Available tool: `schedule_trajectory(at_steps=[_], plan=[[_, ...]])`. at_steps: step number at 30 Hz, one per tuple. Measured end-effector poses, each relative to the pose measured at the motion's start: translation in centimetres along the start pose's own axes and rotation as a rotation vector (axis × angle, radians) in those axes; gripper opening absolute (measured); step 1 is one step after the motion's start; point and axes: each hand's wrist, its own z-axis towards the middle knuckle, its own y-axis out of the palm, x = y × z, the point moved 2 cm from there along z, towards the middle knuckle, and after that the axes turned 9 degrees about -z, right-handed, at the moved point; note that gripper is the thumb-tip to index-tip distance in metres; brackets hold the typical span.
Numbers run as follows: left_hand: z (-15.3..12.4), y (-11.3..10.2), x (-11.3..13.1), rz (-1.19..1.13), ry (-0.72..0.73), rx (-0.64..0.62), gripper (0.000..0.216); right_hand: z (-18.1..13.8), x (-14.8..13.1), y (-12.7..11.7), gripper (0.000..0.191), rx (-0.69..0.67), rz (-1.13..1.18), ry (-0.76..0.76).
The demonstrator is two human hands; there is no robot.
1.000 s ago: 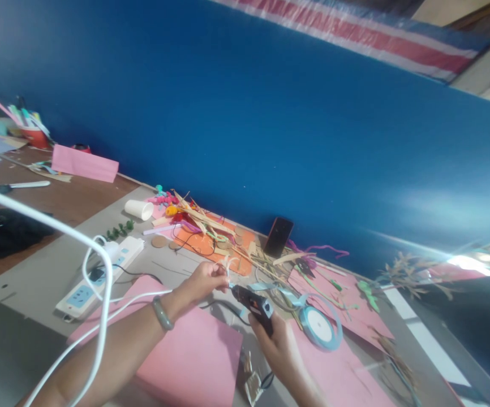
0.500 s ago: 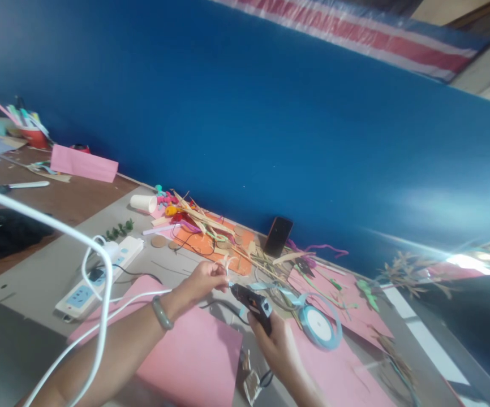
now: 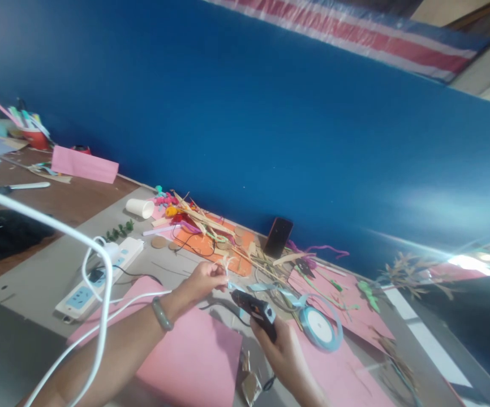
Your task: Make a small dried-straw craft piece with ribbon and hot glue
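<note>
My left hand point(image 3: 205, 280), with a green bangle on the wrist, is pinched shut on a small pale strip piece point(image 3: 227, 265) held above the table. My right hand point(image 3: 279, 351) grips a black hot glue gun point(image 3: 256, 310). The gun's nozzle points left and nearly touches the piece in my left fingers. Below both hands lies a pink paper sheet point(image 3: 194, 356). A light blue ribbon spool point(image 3: 320, 327) sits just right of the glue gun.
A white power strip point(image 3: 100, 277) with white cables lies at the left. A paper cup point(image 3: 140, 208), an orange sheet point(image 3: 205, 242) with dried strips and cork discs, and a dark phone point(image 3: 278, 237) leaning on the blue wall stand behind. More pink sheets lie at the right.
The glue gun has shifted slightly right and down in my right hand. My left hand stays almost still with the small piece.
</note>
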Motion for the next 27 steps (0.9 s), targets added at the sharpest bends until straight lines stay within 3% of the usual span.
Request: schedule_trajectory(at_steps=[4, 9, 13, 18, 27], plan=[[0.0, 0.1, 0.1, -0.019, -0.002, 0.017, 0.016, -0.5, 2.6, -1.8, 0.032, 0.134, -0.123, 0.061], [0.6, -0.2, -0.5, -0.067, -0.009, 0.041, 0.022, -1.0, 6.8, -3.0, 0.035, 0.235, -0.487, 0.073], [0.6, -0.1, -0.5, -0.049, -0.03, 0.042, 0.026, -1.6, 9.4, -2.3, 0.034, 0.242, -0.677, 0.066], [0.4, -0.1, -0.5, -0.005, -0.02, 0.037, 0.023, -2.4, 11.0, -2.3, 0.034, 0.239, -0.815, 0.233], [0.3, -0.1, -0.5, -0.012, -0.005, -0.02, 0.022, -2.5, 13.1, -1.9, 0.038, 0.147, -0.799, 0.429]])
